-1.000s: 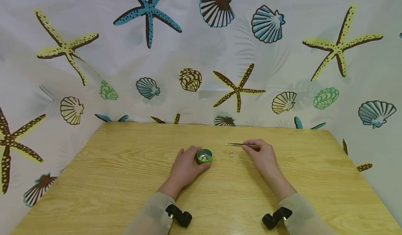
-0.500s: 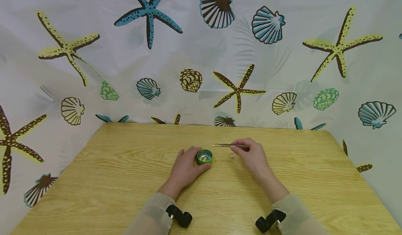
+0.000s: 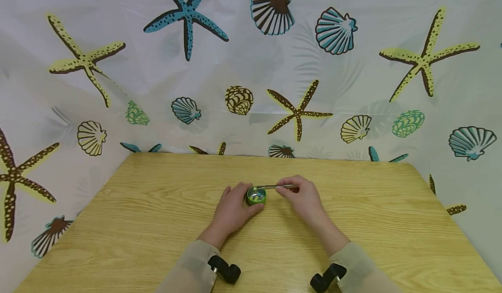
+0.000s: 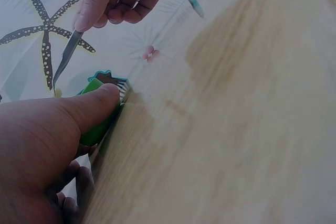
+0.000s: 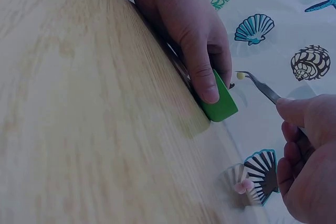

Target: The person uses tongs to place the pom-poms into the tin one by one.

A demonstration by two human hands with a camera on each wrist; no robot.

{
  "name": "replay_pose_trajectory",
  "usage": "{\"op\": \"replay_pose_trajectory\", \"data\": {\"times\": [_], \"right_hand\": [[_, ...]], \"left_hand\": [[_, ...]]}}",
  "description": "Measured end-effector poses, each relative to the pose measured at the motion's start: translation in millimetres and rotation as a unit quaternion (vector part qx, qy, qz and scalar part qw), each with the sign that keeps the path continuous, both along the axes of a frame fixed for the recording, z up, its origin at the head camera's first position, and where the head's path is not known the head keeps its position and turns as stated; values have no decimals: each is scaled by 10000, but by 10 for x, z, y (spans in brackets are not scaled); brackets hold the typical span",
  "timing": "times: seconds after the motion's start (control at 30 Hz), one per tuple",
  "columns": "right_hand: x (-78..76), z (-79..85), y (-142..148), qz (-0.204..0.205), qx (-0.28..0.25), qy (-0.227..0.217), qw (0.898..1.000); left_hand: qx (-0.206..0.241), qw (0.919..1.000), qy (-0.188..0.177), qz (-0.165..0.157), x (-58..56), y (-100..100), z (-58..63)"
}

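Apparently the work is partway through: several yellow beads (image 3: 255, 199) lie inside the cup (image 5: 223, 104), and one more bead (image 5: 241, 76) hangs just above its mouth, pinched at the tip of the tweezers (image 3: 269, 186) and not yet let go. The left hand (image 3: 232, 211) grips the cup from its left, thumb on the near side and fingers around the back, holding it upright on the table (image 3: 157, 197). The right hand (image 3: 305, 198), to the right of the cup, pinches the tweezers between thumb and fingers, their tip pointing in over the cup. Left to do, I would judge, is the release of this bead and then perhaps the pink beads (image 5: 243, 185) to the right of the cup, which the wrist views show and the right hand seems to hide in the head view; their exact number is hard to tell. Beyond the cup and table rises a cloth (image 3: 219, 66) printed with starfish and shells. Nothing visible blocks the cup's mouth, though the gripping thumb sits close beside its rim.
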State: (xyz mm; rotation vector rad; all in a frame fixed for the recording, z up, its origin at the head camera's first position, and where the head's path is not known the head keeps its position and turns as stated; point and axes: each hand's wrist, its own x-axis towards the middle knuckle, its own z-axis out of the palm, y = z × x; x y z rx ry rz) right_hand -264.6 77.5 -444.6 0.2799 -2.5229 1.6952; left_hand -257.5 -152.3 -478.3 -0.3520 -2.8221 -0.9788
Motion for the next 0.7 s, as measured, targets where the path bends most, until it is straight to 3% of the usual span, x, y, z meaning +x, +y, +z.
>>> {"op": "replay_pose_trajectory", "data": {"times": [0.7], "right_hand": [[-9,-68,-7,-99,158,-86,9998]], "left_hand": [[21,10000,6,19,17,16,31]]}}
